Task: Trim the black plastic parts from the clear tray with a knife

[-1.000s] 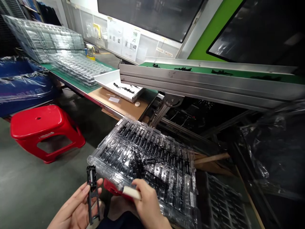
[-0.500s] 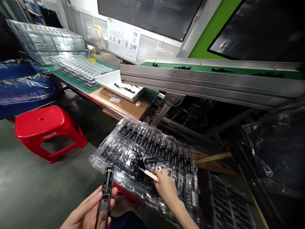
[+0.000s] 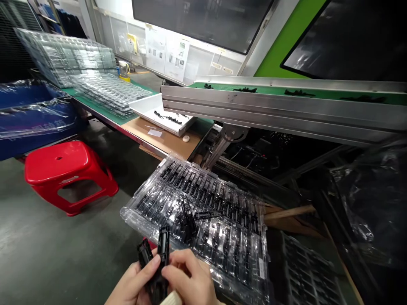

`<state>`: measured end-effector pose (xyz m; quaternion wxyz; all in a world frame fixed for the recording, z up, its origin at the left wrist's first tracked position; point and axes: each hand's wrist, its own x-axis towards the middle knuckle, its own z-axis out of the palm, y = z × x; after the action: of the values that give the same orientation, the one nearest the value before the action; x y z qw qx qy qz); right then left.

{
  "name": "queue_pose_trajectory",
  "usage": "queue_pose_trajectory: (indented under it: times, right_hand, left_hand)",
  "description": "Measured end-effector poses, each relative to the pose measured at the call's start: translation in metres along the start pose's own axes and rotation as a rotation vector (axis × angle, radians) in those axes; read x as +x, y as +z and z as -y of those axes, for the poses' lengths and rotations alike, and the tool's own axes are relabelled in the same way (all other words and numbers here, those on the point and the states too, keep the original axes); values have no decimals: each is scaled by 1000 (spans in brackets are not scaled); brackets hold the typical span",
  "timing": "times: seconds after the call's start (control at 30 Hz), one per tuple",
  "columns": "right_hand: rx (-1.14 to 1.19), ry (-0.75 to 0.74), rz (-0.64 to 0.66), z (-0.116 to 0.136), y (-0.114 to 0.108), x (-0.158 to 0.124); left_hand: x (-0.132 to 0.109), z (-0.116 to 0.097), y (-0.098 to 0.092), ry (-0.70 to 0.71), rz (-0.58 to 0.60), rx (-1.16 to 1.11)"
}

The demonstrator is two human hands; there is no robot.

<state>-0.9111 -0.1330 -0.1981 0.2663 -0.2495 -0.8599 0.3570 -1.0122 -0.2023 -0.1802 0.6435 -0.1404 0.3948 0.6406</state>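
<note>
Both hands pinch 2 black plastic parts at bottom centre: your left hand (image 3: 135, 284) and right hand (image 3: 187, 277) clasp the black plastic parts (image 3: 157, 262) near the clear blister tray (image 3: 254, 271). They look light, stiff and thin; hold the thicker bodies, not the slender ends.

Bright overhead light glares off the clear tray (image 3: 222, 237), edges bend, the right side perhaps underexposed
</note>
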Motion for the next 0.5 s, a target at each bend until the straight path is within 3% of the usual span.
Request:
queue_pose_trajectory:
  times: [0.07,0.1,0.23,0.33,0.5]
  right_hand:
    - [4,224,137,-2,1,-3]
    - [10,262,185,-3,-2,-4]
    - [61,-40,275,-2,-32,6]
    - [-66,-118,288,3,-57,15]
    - [-325,-245,353,18,-75,25]
  left_hand:
    - [-3,-7,0,4,-95,10]
    - [-6,-11,1,6,-149,25]
    - [-16,-25,3,41,-258,136]
    - [-22,-29,7,92,-324,121]
    - [-31,-33,13,-1,-252,157]
